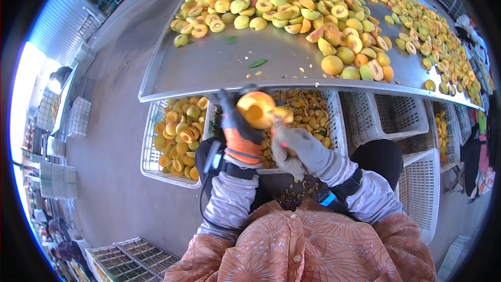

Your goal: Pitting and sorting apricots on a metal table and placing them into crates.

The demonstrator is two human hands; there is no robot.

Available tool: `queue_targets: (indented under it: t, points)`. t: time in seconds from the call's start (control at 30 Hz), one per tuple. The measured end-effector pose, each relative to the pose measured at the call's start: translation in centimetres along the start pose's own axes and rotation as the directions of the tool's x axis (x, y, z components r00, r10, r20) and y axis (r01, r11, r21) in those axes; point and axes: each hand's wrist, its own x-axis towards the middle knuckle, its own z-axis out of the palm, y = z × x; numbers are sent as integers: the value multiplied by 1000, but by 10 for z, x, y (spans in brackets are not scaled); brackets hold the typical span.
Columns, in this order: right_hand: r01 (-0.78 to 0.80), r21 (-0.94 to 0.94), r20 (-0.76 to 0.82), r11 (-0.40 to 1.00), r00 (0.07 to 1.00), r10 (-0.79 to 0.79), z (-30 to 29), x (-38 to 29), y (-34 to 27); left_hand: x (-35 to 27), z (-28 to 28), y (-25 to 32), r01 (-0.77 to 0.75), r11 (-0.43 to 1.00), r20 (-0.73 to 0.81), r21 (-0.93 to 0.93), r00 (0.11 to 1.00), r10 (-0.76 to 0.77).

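My left hand (242, 138), in an orange and dark glove, holds a yellow peach half (252, 102) with a round hollow facing up. Close on its right, my right hand (299, 149) in a grey glove is closed around a small hand tool (276, 122) with reddish parts. Motion blurs the tool, so its exact kind is unclear. A piece of yellow fruit (285, 114) shows at the tool's tip. Both hands are above a white plastic crate (337, 125) of fruit scraps (305, 113), just in front of the metal table's (219, 66) edge.
Many halved peaches (270, 4) are heaped on the table, with a second heap (434, 35) to the right. A white crate (146, 164) of peach halves stands at left. More crates (420, 196) stand at right. Scraps (303, 190) lie on the floor between my knees.
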Motion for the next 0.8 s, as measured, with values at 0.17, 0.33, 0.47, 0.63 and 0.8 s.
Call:
queue_targets:
  t: [0.17, 0.33, 0.47, 0.63, 0.8]
  points:
    - [-301, -779, -274, 550, 952, 134, -35, -5, -1, 20, -101, 93, -184, 97, 90, 978, 794, 601]
    - [13, -873, -213, 488, 889, -405, -45, 3, -36, 115, -46, 114, -480, -67, 474, 875, 819, 323]
    - [10, -890, -278, 456, 780, -560, -47, 4, -38, 262, -1, 55, -547, -312, 621, 777, 744, 245]
    - [-82, -903, -334, 421, 751, -570, -54, 6, -37, 356, 12, -29, -462, -488, 572, 740, 815, 95]
    - [-42, -901, -327, 431, 719, -614, -58, 5, -42, 333, 19, -32, -340, -337, 376, 878, 926, 46]
